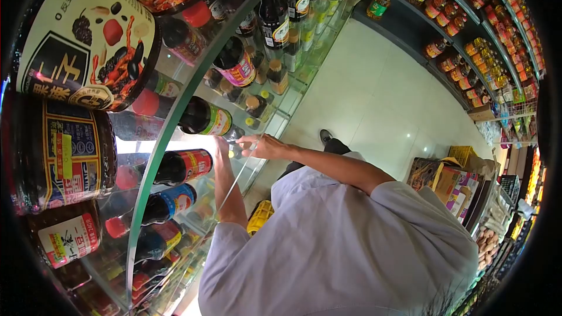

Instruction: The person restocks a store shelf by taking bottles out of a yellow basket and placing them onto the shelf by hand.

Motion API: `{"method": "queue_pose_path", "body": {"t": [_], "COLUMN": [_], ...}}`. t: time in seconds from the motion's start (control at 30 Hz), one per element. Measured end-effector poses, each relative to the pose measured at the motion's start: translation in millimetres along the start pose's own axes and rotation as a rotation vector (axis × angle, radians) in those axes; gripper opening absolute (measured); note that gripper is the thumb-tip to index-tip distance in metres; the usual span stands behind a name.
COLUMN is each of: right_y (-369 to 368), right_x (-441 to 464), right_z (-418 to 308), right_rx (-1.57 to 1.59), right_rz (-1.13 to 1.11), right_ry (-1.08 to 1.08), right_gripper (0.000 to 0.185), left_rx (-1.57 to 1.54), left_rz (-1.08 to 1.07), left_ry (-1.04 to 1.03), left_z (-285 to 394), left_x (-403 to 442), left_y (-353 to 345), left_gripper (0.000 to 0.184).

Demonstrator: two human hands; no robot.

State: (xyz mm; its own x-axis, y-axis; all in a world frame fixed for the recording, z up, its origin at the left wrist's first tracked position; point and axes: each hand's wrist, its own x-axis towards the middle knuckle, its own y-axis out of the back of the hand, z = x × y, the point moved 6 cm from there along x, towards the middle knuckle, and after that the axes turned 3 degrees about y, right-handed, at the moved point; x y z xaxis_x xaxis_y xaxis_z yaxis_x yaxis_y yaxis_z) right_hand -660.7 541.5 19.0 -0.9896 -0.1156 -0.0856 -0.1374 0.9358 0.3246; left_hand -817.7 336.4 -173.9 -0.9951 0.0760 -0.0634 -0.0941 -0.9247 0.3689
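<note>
"What's around?"
"A shiny pale floor (351, 93) and a glass shelf (157, 161) with lots of bottles (167, 206)."
"Where are the hands?"
"The left hand (222, 147) is near the bottle with a green label (202, 116) on the shelf. The right hand (267, 147) is just beside the left, with bent fingers."
"Are they gripping something?"
"I can't tell for either hand. It's too small to see."

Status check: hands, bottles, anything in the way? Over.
Left hand, right hand close together, grip unclear. Green-labelled bottle and red-labelled bottle near left hand. Either might crowd it.
</note>
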Motion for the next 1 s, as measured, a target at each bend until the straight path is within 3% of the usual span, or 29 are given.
{"method": "queue_pose_path", "body": {"t": [0.6,0.63,0.67,0.73,0.77,0.87,0.93,1.0], "right_y": [8.9,8.8,9.5,9.6,11.4,6.5,12.0,13.5], "right_x": [28.3,34.1,40.0,50.5,53.3,61.5,62.7,63.7], "right_z": [-47.1,-47.1,-48.2,-50.8,-55.5,-60.8,-74.0,-80.8], "right_rx": [0.086,0.056,0.025,-0.043,-0.006,0.062,0.18,0.122], "right_rz": [0.086,0.101,0.115,0.083,0.107,0.175,0.304,0.283], "right_ry": [0.025,0.029,0.033,0.02,0.065,0.149,0.296,0.273], "right_gripper": [0.045,0.044,0.043,0.041,0.042,0.046,0.04,0.042], "left_rx": [0.17,-0.167,-0.166,0.246,0.229,0.31,0.422,-0.206], "left_rz": [0.105,0.006,0.007,0.112,0.163,0.095,0.116,-0.031], "left_ry": [-0.368,0.05,0.05,-0.417,-0.452,-0.613,-0.549,-0.309], "left_z": [71.2,91.0,116.9,177.4,189.9,204.0,198.1,175.8], "left_x": [-28.3,-34.9,-49.6,-78.7,-82.2,-64.1,-47.6,-21.8], "left_y": [10.4,8.1,8.5,8.5,9.3,9.5,17.5,25.2], "left_gripper": [0.036,0.042,0.042,0.052,0.06,0.058,0.056,0.052]}}
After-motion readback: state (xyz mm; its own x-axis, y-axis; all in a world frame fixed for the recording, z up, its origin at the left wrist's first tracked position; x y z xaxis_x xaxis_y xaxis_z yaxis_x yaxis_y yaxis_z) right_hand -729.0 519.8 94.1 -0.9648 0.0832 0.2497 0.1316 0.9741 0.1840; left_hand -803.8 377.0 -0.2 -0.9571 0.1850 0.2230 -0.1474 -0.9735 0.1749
